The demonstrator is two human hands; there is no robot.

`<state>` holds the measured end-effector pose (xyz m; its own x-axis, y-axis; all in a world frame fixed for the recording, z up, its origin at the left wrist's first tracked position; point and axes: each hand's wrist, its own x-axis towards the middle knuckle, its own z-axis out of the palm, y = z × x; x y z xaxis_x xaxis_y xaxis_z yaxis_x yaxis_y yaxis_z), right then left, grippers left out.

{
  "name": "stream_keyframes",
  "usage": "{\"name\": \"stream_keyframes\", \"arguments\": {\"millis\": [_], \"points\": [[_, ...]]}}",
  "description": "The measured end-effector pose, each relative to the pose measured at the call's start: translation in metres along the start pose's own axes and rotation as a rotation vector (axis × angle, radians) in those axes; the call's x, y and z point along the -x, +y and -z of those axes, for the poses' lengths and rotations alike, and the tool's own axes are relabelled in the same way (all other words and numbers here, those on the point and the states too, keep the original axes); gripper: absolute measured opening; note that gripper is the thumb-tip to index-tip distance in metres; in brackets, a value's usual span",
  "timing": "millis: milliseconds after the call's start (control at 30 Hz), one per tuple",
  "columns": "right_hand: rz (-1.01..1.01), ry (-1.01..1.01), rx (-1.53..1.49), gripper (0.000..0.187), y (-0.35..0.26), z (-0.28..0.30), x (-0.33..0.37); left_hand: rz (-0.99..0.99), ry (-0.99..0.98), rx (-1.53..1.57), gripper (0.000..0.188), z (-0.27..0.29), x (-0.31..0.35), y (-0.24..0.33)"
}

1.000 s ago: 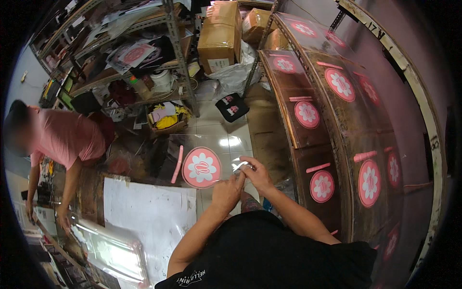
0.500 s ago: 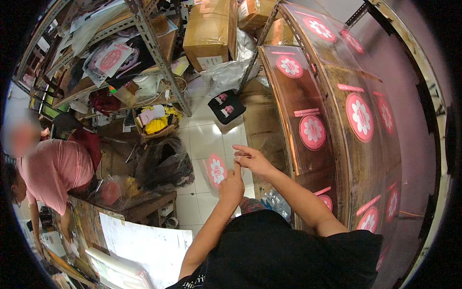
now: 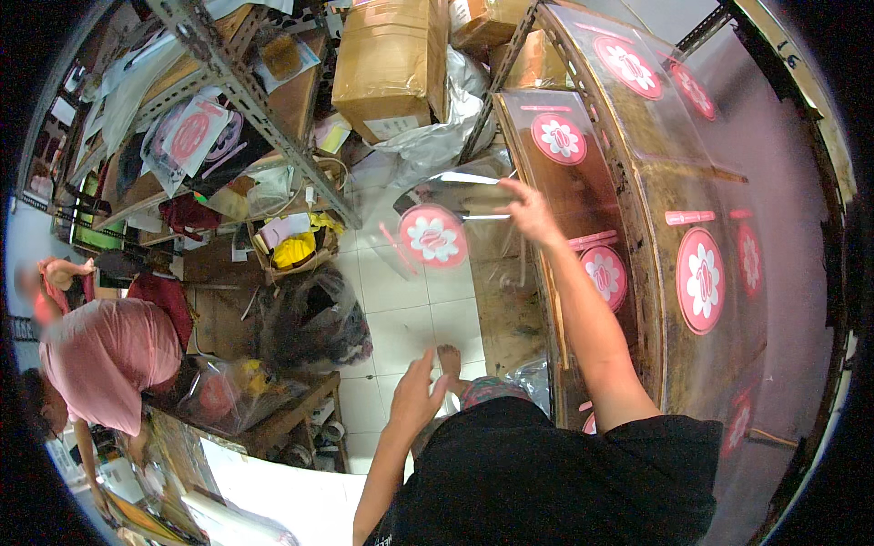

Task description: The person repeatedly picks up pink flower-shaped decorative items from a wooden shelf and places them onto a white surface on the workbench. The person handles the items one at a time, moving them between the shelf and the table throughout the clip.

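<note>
A clear plastic sheet (image 3: 431,237) with a pink round print and a white flower in it hangs over the tiled floor, glare along its far edge. My right hand (image 3: 533,215) reaches forward beside the rack and grips the sheet at its right side. Lower down, my left hand (image 3: 416,399) is away from the sheet with its fingers stretched out, holding nothing. Similar printed sheets lie on the wooden rack boards (image 3: 546,177) at the right. A dark folded cloth partly shows through the held sheet.
Metal shelving (image 3: 246,100) stands at the left, with a box of yellow cloth (image 3: 296,250) below. Cardboard boxes (image 3: 387,64) fill the far end. A black plastic bag (image 3: 314,314) lies on the floor. A co-worker in a pink shirt (image 3: 114,355) bends at the left.
My right hand has moved forward and right with the clear sheet, which is now farther up and near the rack. My left hand has drawn back and apart from the right.
</note>
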<state>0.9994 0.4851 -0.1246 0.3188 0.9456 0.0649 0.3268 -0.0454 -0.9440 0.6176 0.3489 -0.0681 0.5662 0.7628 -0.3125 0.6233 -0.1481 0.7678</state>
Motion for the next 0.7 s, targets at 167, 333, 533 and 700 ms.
{"name": "stream_keyframes", "arguments": {"millis": [167, 333, 533, 700], "points": [[-0.247, 0.374, -0.346, 0.062, 0.017, 0.079, -0.035, 0.285, 0.048, -0.032, 0.054, -0.009, 0.040, -0.062], [-0.318, 0.769, -0.769, 0.072, 0.066, 0.126, -0.009, 0.414, 0.010, -0.071, 0.054, -0.025, 0.054, -0.080], [-0.380, 1.001, -0.793, 0.078, 0.095, 0.121, 0.008, 0.449, -0.098, -0.013, 0.052, -0.056, 0.049, -0.094], [-0.307, 1.099, -0.786, 0.076, 0.192, 0.146, -0.005, 0.490, -0.104, -0.002, 0.050, -0.073, 0.058, -0.122]]}}
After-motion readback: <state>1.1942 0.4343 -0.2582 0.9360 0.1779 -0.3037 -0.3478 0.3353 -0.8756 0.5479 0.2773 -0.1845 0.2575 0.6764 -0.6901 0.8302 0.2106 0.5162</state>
